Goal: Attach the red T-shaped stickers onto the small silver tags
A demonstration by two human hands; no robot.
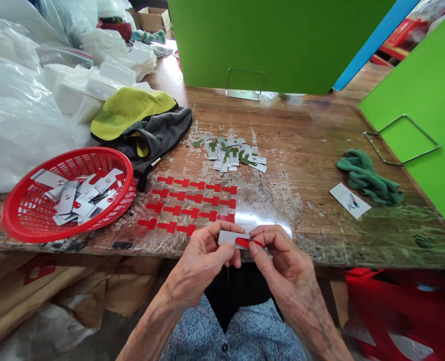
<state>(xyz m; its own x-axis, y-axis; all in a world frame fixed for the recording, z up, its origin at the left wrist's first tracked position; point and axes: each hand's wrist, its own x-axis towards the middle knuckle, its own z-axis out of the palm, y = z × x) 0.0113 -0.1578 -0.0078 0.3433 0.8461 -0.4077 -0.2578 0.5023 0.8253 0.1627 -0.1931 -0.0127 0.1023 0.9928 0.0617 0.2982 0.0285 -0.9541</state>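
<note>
My left hand (207, 255) and my right hand (278, 255) meet at the table's near edge, both pinching one small grey metal plate (228, 237). A red sticker (245, 242) lies on that plate under my right thumb and fingers. Just beyond my hands a clear sheet (252, 213) carries rows of red T-shaped stickers (192, 200). Farther back lies a loose pile of metal plates (230, 153) with green marks. A red basket (23, 220) at the left holds several plates that bear red stickers.
A yellow and grey cloth (143, 123) lies behind the basket, with white plastic bags (15, 115) at the far left. A green rag (369, 178) and a small card (350, 200) sit at the right. Green partition boards (275, 40) on wire stands close the back and right.
</note>
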